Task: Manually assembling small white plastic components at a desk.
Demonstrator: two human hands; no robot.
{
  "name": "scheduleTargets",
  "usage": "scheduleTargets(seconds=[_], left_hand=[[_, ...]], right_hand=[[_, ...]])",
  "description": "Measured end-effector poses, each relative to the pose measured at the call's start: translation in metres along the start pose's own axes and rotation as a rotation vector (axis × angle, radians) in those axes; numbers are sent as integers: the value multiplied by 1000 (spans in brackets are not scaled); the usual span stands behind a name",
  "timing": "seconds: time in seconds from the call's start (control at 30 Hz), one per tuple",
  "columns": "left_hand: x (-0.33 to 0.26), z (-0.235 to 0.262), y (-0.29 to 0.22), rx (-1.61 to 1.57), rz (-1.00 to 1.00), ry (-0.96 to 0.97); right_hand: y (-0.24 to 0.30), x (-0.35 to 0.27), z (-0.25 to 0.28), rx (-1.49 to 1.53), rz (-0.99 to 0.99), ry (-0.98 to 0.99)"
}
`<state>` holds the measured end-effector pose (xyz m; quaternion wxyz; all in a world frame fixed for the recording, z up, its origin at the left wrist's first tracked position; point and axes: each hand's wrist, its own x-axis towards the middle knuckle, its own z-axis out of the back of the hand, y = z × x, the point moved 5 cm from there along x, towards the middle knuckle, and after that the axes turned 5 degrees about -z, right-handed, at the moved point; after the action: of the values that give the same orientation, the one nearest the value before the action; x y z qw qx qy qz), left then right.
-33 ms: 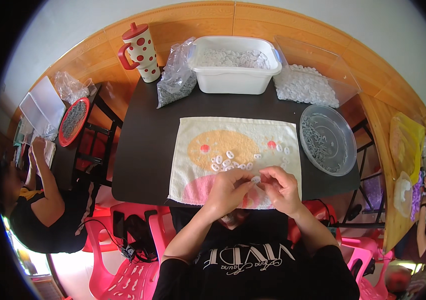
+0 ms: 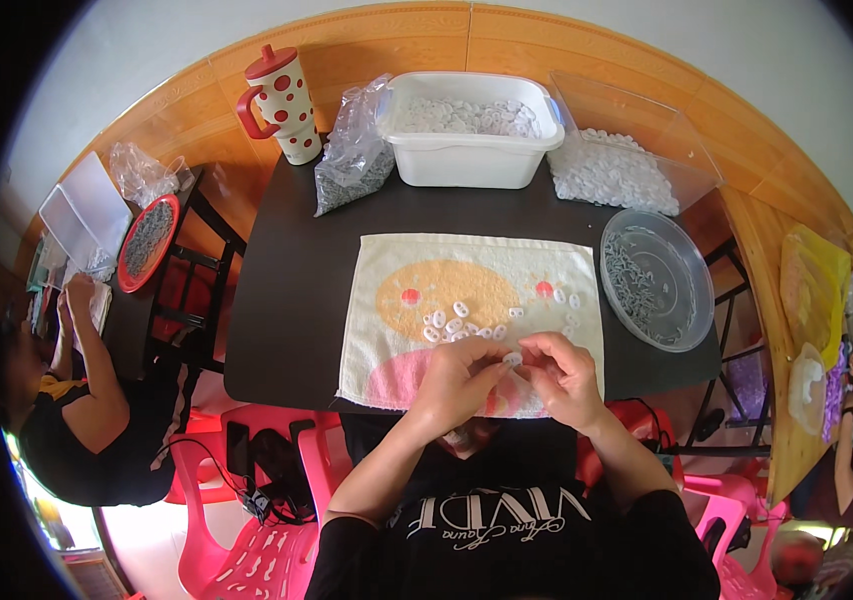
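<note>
My left hand (image 2: 459,385) is closed in a pinch on a small white oval piece (image 2: 514,358) with dark holes, low over the near part of a cream towel (image 2: 367,290). Right beside it, my right hand (image 2: 564,378) is pinched too, its fingertips close to the same piece. Whatever those right fingers hold is too small or hidden to make out. Just beyond my hands lies a loose group of similar white oval pieces (image 2: 455,326). A few more white pieces (image 2: 561,297) rest on the towel's right side.
Along the table's back stand a spotted tumbler (image 2: 287,115), a plastic bag of grey bits (image 2: 352,175), a white tub (image 2: 467,160) and a clear box of white pieces (image 2: 612,175). A round clear container (image 2: 692,325) with small grey parts sits right. Other people work at both sides.
</note>
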<state>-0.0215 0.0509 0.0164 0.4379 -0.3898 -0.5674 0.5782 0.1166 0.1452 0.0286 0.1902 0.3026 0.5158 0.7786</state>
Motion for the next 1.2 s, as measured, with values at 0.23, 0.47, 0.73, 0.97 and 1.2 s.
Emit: scheduleTargets(seconds=[0.23,0.47,0.73,0.97,1.2], left_hand=[[-2,-2,2,-82,-22,-68],[-2,-2,2,-73,-67,-57],[0,-6,-16,375,-327,-92],[-2,-11,-18,519,-420,-92],[-3,-9,-16,507,-463,-128]], right_hand=[[-4,0,-2,92,-37,18],[-6,-1,-2,89,-45,4],[10,4,-9,-363,204,-86],[17,8,-6,-389,252,-21],[8,5,-2,-276,165,-86]])
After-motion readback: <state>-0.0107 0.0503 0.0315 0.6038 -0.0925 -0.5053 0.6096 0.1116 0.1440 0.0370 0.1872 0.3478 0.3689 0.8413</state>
